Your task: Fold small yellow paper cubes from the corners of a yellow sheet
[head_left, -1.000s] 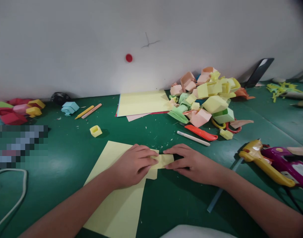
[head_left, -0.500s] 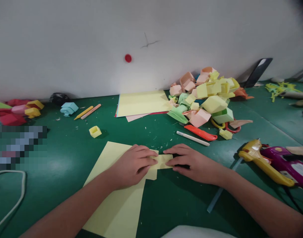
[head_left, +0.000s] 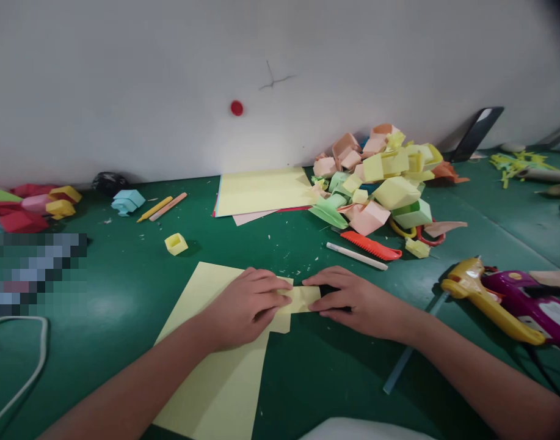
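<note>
A small folded yellow paper piece [head_left: 304, 299] lies at the middle front, with a flap sticking out below it. My left hand [head_left: 247, 307] holds its left part down, fingers close together, and hides that end. Under this hand and forearm is a large pale yellow sheet [head_left: 215, 385]. At the piece's right end, my right hand [head_left: 348, 301] has its fingers apart, the tips touching the edge or lying very close to it. A dark gap shows between those fingers.
Beyond my right hand lie a white pen-like stick [head_left: 356, 256] and a red-orange cutter [head_left: 371, 244]. A heap of folded paper [head_left: 399, 192] sits behind them. At right is a yellow glue gun [head_left: 494, 299]; a small yellow paper box [head_left: 176, 244] stands left of centre.
My right fingertips reached further left over the folded piece half a second ago and are now back at its right edge. My left hand has stayed in place.
</note>
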Demonstrator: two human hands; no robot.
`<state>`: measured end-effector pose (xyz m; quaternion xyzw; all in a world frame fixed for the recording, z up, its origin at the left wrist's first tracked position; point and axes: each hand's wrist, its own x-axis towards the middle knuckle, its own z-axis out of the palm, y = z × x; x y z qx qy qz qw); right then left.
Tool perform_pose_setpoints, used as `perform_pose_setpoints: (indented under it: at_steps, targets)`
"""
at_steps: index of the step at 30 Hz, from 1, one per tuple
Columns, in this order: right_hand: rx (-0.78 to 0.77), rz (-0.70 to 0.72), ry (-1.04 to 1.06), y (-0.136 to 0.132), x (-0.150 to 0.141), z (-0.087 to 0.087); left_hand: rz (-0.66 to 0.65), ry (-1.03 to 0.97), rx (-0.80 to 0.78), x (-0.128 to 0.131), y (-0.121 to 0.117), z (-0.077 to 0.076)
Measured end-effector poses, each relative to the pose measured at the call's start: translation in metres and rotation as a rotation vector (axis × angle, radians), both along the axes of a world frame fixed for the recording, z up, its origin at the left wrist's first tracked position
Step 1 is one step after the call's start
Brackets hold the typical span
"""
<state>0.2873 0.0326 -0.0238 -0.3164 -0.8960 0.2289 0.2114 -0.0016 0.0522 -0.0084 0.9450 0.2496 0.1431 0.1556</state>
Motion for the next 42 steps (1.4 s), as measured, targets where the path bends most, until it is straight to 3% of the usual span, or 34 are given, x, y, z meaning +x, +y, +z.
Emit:
perform_pose_setpoints:
  at_steps: [12, 22, 29, 35, 42]
  targets:
    - [0.217, 0.092, -0.067, -0.003, -0.007, 0.008, -0.022, 0.072, 0.065, 0.0, -0.001, 0.002]
    - [0.145, 0.049, -0.136, -0.004, -0.004, 0.008, 0.051, 0.241, -0.041, -0.004, -0.005, 0.017]
    - [0.11, -0.022, -0.198, -0.01, -0.022, 0.013, 0.022, 0.294, -0.064, -0.004, -0.008, 0.028]
    - [0.155, -0.11, -0.227, -0.011, -0.026, 0.018, 0.026, 0.319, -0.009, -0.005, -0.012, 0.027]
    - [0.138, -0.183, -0.235, -0.008, -0.016, 0.023, 0.15, 0.322, 0.092, 0.001, -0.027, 0.019]
